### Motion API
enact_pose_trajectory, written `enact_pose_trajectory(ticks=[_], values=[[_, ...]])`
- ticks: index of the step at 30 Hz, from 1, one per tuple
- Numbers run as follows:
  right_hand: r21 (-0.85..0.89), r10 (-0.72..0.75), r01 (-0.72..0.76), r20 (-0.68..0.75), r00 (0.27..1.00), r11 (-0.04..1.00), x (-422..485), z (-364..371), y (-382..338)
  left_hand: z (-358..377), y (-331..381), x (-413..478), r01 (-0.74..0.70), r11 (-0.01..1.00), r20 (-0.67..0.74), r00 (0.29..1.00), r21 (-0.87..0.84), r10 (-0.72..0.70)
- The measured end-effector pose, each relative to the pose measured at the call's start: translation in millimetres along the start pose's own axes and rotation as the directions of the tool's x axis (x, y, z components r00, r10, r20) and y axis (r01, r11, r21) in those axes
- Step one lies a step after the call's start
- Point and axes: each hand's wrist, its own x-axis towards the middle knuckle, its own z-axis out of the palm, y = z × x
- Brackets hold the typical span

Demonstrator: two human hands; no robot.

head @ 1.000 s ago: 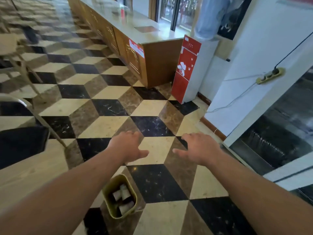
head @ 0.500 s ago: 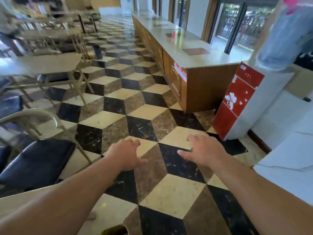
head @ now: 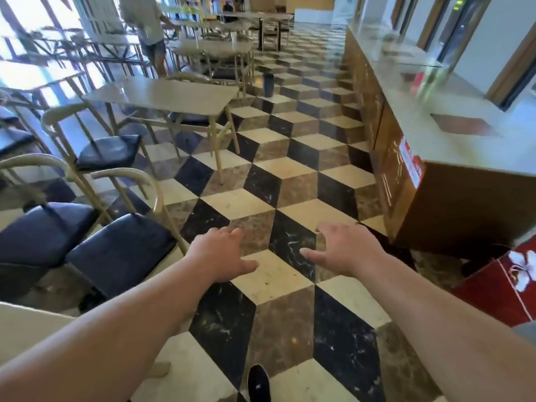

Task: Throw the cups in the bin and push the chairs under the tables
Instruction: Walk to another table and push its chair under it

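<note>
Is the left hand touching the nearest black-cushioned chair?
Apart. The head view shows the left hand over bare floor, right of the nearest chair.

An open aisle of patterned floor (head: pixel 269 181) is seen beside the long counter (head: pixel 435 132), which bounds it on the right. Both empty, open hands, left hand (head: pixel 223 253) and right hand (head: pixel 345 250), are held over bare tiles near the counter's end. Across the aisle from the counter, passage is blocked by pulled-out chairs (head: pixel 116 250) and a table (head: pixel 165 97). Farther along, a dark cylinder (head: pixel 268 84) stands on the floor.
</note>
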Motion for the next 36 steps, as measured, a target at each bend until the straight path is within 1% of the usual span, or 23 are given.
enact_pose_trajectory(ticks=[4, 7, 11, 15, 18, 23, 28, 33, 36], values=[[-0.021, -0.09, 0.09, 0.009, 0.996, 0.996, 98, -8, -15, -2, -42, 69, 0.09, 0.994, 0.002, 0.996, -0.058, -0.09], [-0.077, -0.135, 0.137, 0.029, 0.99, 0.988, 176, -20, -25, -10, -77, 127, 0.155, 0.979, -0.007, 0.987, -0.134, -0.158], [-0.162, -0.183, 0.192, 0.066, 0.981, 0.968, 272, -36, -42, -23, -122, 190, 0.202, 0.962, 0.003, 0.979, -0.182, -0.205], [-0.191, -0.247, 0.265, 0.112, 0.962, 0.945, 366, -51, -70, -34, -169, 246, 0.293, 0.925, 0.015, 0.954, -0.241, -0.298], [-0.205, -0.32, 0.339, 0.122, 0.94, 0.918, 427, -58, -92, -41, -198, 276, 0.361, 0.893, 0.019, 0.929, -0.27, -0.37], [-0.194, -0.477, 0.487, 0.102, 0.873, 0.851, 536, -74, -137, -52, -251, 331, 0.503, 0.808, 0.048, 0.856, -0.306, -0.515], [-0.192, -0.623, 0.624, 0.076, 0.779, 0.757, 661, -87, -175, -77, -296, 401, 0.645, 0.698, 0.073, 0.748, -0.312, -0.659], [-0.225, -0.699, 0.708, 0.133, 0.703, 0.669, 774, -107, -208, -94, -334, 452, 0.752, 0.546, 0.176, 0.634, -0.37, -0.754], [-0.212, -0.731, 0.738, 0.126, 0.671, 0.641, 830, -125, -238, -103, -359, 474, 0.787, 0.479, 0.194, 0.578, -0.389, -0.793]])
